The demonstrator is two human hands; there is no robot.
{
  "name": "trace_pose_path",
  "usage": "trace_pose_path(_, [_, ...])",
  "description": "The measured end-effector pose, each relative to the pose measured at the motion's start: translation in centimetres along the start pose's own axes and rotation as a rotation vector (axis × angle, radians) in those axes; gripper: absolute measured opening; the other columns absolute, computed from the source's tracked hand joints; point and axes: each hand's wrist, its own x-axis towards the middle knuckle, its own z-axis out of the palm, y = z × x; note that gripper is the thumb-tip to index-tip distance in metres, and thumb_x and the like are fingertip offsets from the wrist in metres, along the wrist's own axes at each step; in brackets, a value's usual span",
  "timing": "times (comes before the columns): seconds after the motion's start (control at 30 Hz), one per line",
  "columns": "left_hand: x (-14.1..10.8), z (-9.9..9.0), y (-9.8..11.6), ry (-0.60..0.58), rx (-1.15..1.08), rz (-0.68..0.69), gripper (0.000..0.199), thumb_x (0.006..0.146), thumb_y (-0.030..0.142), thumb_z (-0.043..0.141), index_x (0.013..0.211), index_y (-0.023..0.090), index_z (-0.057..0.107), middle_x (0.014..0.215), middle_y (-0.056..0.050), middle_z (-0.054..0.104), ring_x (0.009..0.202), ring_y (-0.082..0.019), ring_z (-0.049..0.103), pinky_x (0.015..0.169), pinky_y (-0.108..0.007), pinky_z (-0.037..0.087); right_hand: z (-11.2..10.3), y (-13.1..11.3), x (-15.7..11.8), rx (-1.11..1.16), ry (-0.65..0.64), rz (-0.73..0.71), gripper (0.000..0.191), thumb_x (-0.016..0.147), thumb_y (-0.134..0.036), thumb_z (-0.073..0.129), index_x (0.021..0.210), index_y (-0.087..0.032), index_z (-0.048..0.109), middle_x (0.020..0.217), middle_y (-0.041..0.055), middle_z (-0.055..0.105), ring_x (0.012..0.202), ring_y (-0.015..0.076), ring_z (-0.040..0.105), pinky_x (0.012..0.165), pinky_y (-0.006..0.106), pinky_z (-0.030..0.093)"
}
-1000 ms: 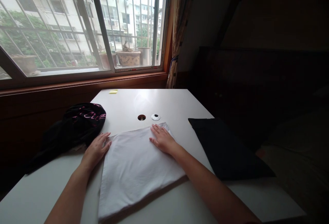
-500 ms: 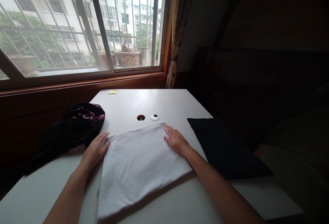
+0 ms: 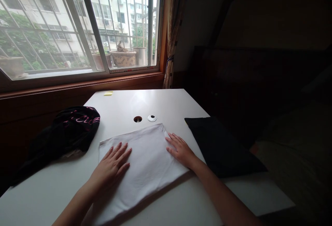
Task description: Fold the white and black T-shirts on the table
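A folded white cloth (image 3: pixel 145 163), flat like a folded garment, lies in front of me on the white table (image 3: pixel 166 103). My left hand (image 3: pixel 114 162) rests on the cloth's left part, fingers stretched out and slightly spread. At the cloth's right edge, my right hand (image 3: pixel 180 150) lies with its fingers extended, touching the fabric near the far right corner. Neither hand grips anything. The cloth's near left corner is partly hidden by my left forearm.
A bunched black cloth with pink lettering (image 3: pixel 75 129) hangs over the table's left edge. To the right lies a flat, folded dark cloth (image 3: pixel 220 146). Farther back are a round hole (image 3: pixel 137 119), a white cap (image 3: pixel 151 118) and a yellow sticky note (image 3: pixel 108 93). A barred window (image 3: pixel 77 28) stands beyond.
My left hand has moved from the cloth's left edge inward onto its surface. My right hand has slid slightly toward me along the right edge. The view has shifted a little to the right.
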Motion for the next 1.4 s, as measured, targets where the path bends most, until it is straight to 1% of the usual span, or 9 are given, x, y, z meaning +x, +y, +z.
trace_pose_path(0.2, [-3.2, 0.4, -1.1, -0.012, 0.089, -0.101, 0.061, 0.104, 0.051, 0.045, 0.161, 0.040, 0.026, 0.169, 0.000, 0.028, 0.156, -0.029, 0.027, 0.126, -0.055, 0.026, 0.2, 0.2, -1.4, 0.047, 0.000, 0.010, 0.056, 0.104, -0.048, 0.045, 0.155, -0.027, 0.047, 0.166, 0.0069, 0.037, 0.154, 0.0285, 0.031, 0.126, 0.050, 0.026])
trace_pose_path(0.3, [-4.7, 0.8, -1.7, 0.022, 0.088, -0.128, 0.063, 0.104, 0.049, 0.047, 0.162, 0.039, 0.025, 0.169, -0.001, 0.029, 0.155, -0.030, 0.028, 0.125, -0.056, 0.028, -0.1, -0.1, -2.2, 0.092, 0.033, 0.039, 0.054, 0.101, -0.046, 0.050, 0.152, -0.027, 0.051, 0.161, 0.0073, 0.045, 0.150, 0.0289, 0.038, 0.124, 0.048, 0.031])
trace_pose_path(0.5, [-7.7, 1.5, -1.8, 0.083, 0.074, -0.164, 0.065, 0.103, 0.045, 0.049, 0.162, 0.039, 0.023, 0.168, -0.004, 0.031, 0.153, -0.031, 0.035, 0.122, -0.058, 0.034, -2.0, -1.2, -4.4, 0.238, 0.039, 0.233, 0.054, 0.092, -0.040, 0.058, 0.145, -0.027, 0.057, 0.126, 0.0098, 0.065, 0.115, 0.0283, 0.061, 0.100, 0.041, 0.050])
trace_pose_path(0.63, [-9.2, 0.9, -1.8, 0.114, 0.087, -0.119, 0.067, 0.102, 0.042, 0.053, 0.162, 0.039, 0.024, 0.165, -0.002, 0.039, 0.152, -0.030, 0.037, 0.122, -0.054, 0.036, -3.1, -1.9, -6.0, 0.336, -0.098, 0.394, 0.058, 0.090, -0.045, 0.060, 0.146, -0.030, 0.055, 0.114, 0.0093, 0.068, 0.102, 0.0289, 0.064, 0.084, 0.037, 0.050])
trace_pose_path(0.8, [-10.1, -1.2, -2.3, 0.116, 0.102, 0.033, 0.065, 0.099, 0.039, 0.059, 0.159, 0.037, 0.036, 0.159, 0.002, 0.048, 0.148, -0.027, 0.044, 0.118, -0.042, 0.045, -4.1, -2.0, -6.5, 0.445, -0.159, 0.404, 0.057, 0.089, -0.034, 0.058, 0.145, -0.032, 0.051, 0.106, 0.0054, 0.068, 0.092, 0.0250, 0.065, 0.077, 0.032, 0.046])
trace_pose_path(1.0, [-9.8, -3.4, -0.7, 0.121, 0.145, 0.185, 0.061, 0.094, 0.039, 0.067, 0.152, 0.034, 0.050, 0.148, 0.003, 0.062, 0.142, -0.023, 0.053, 0.119, -0.036, 0.044, -5.1, -0.3, -4.1, 0.424, -0.128, 0.413, 0.044, 0.091, -0.028, 0.056, 0.135, -0.028, 0.056, 0.108, 0.0062, 0.071, 0.094, 0.0245, 0.066, 0.078, 0.031, 0.045])
trace_pose_path(1.1, [-9.3, -3.8, 1.1, 0.152, 0.147, 0.264, 0.055, 0.093, 0.035, 0.069, 0.146, 0.033, 0.057, 0.139, 0.001, 0.069, 0.137, -0.021, 0.057, 0.125, -0.037, 0.035, -5.3, 0.6, -1.4, 0.362, -0.030, 0.425, 0.041, 0.092, -0.025, 0.059, 0.133, -0.027, 0.057, 0.116, 0.0082, 0.071, 0.104, 0.0259, 0.065, 0.084, 0.032, 0.047])
trace_pose_path(1.2, [-8.4, -3.8, 3.3, 0.189, 0.122, 0.331, 0.048, 0.092, 0.028, 0.070, 0.140, 0.030, 0.063, 0.130, 0.000, 0.074, 0.132, -0.020, 0.062, 0.127, -0.038, 0.029, -5.5, 0.7, 1.8, 0.445, 0.097, 0.541, 0.035, 0.094, -0.028, 0.066, 0.129, -0.027, 0.061, 0.121, 0.0090, 0.070, 0.106, 0.0245, 0.066, 0.088, 0.034, 0.052])
trace_pose_path(1.4, [-6.4, -4.2, 7.4, 0.195, 0.017, 0.448, 0.041, 0.090, 0.016, 0.066, 0.130, 0.023, 0.067, 0.115, -0.004, 0.079, 0.111, -0.016, 0.074, 0.120, -0.036, 0.042, -5.3, 0.1, 6.0, 0.562, 0.231, 0.637, 0.036, 0.100, -0.039, 0.064, 0.131, -0.019, 0.062, 0.133, 0.0096, 0.062, 0.111, 0.0243, 0.065, 0.093, 0.046, 0.058])
